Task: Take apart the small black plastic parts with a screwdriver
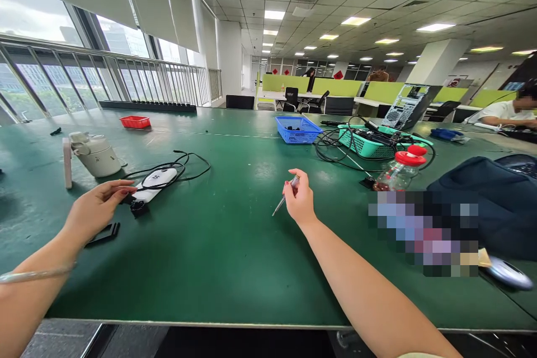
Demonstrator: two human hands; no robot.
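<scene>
My right hand (300, 201) is closed around a slim screwdriver (277, 206), its thin metal shaft angled down and left over the green table. At the left, the thumb and fingers of my left hand (96, 210) pinch a small black part (129, 199), whose exact kind I cannot make out. Just beyond those fingertips is a short black cylindrical piece (139, 208); whether it joins the pinched part is unclear. A black angular frame piece (104, 234) lies partly hidden behind my left wrist. Close by rests a white flat device (156, 183) with a black cable (195, 159) looped over it.
On the green table (218, 268) stand a white jug-like bottle (98, 156), a red tray (135, 122), a blue basket (297, 130) and a teal basket (364, 142) with cables. A red-lidded jar (396, 173) and dark bag (490, 196) are at right. A person (505, 114) sits far right.
</scene>
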